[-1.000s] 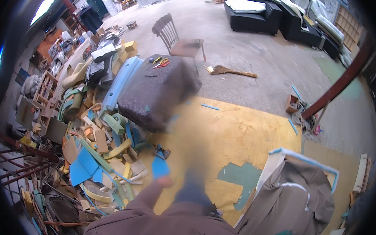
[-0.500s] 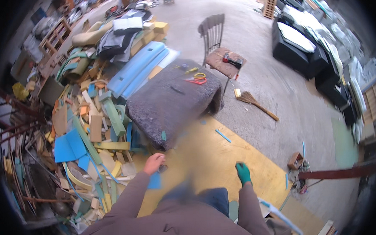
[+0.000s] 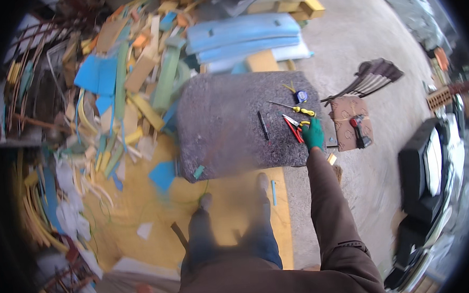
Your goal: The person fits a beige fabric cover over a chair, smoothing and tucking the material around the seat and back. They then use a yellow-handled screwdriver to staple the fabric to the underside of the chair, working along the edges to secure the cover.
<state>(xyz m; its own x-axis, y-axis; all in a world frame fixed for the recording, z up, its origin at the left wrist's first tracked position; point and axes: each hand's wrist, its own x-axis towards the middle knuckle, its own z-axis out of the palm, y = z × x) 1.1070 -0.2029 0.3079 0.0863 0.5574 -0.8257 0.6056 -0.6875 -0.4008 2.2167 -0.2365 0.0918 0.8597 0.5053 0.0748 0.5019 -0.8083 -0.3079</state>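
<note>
Your green-gloved right hand [image 3: 313, 135] is sitting at the right edge of the grey felt-covered surface [image 3: 223, 128], its fingertips meeting the handle end of the red-and-yellow-handled scissors [image 3: 293, 130]; you cannot tell from here whether the fingers are closing on them. The scissors are lying on that surface, between a black pen-like tool [image 3: 264, 125] on their left and your glove. Just above them a yellow-handled screwdriver [image 3: 303, 110] is pointing its shaft leftward, and a blue tape measure [image 3: 301, 96] is resting beyond it. Right of your hand, a red-and-black cordless drill [image 3: 359, 132] is lying on the patterned chair seat [image 3: 344, 127]. Your bare left hand [image 3: 144, 290] is showing blurred near the lower edge, its grip impossible to tell
</note>
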